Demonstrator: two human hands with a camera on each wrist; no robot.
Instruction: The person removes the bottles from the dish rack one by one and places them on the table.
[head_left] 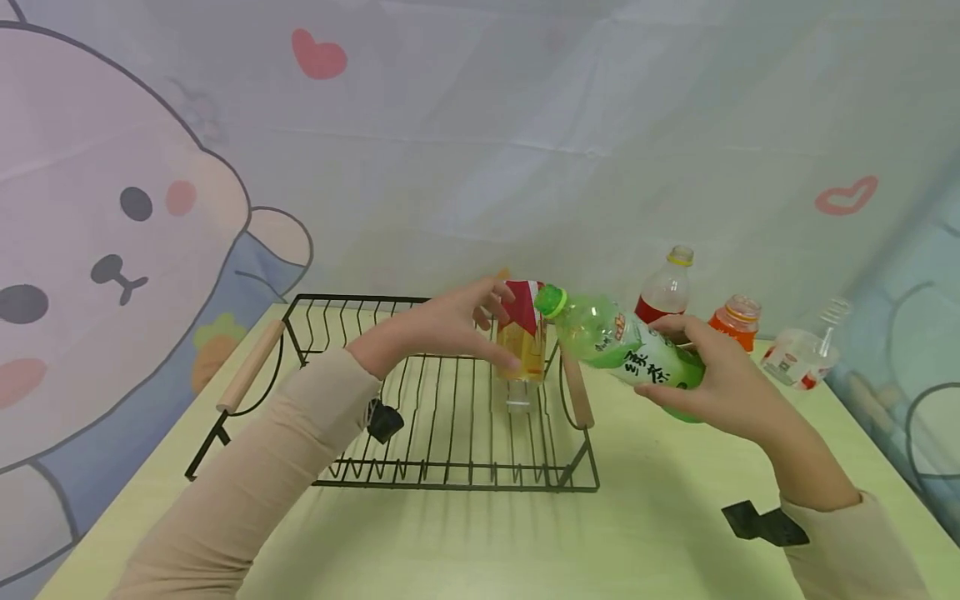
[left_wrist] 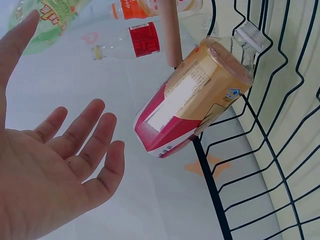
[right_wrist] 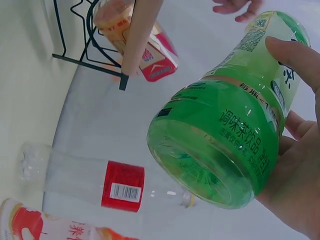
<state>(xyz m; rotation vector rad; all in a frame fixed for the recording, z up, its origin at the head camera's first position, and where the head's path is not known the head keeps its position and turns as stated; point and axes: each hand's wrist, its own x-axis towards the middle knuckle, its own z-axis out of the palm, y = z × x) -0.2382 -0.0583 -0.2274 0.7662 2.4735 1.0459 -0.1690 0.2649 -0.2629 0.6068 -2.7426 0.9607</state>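
Observation:
My right hand (head_left: 712, 375) grips a green tea bottle (head_left: 618, 346) around its lower label. That bottle is tilted, its green cap pointing left toward my left hand (head_left: 465, 321). The left hand holds nothing; in the left wrist view its fingers (left_wrist: 82, 135) are spread and slightly bent, apart from both bottles. Beside it, a bottle with a red and gold label (head_left: 522, 354) stands upside down in the black wire rack (head_left: 442, 483), its clear neck at the bottom. The right wrist view shows the green bottle's base (right_wrist: 200, 170) close up.
Behind the right hand stand a clear bottle with a red label (head_left: 663, 292), an orange-labelled bottle (head_left: 737, 321) and a clear bottle with a white label (head_left: 802, 350). Wooden handles (head_left: 255, 367) rise at the rack's two sides. A printed cloth (head_left: 480, 167) hangs behind the table.

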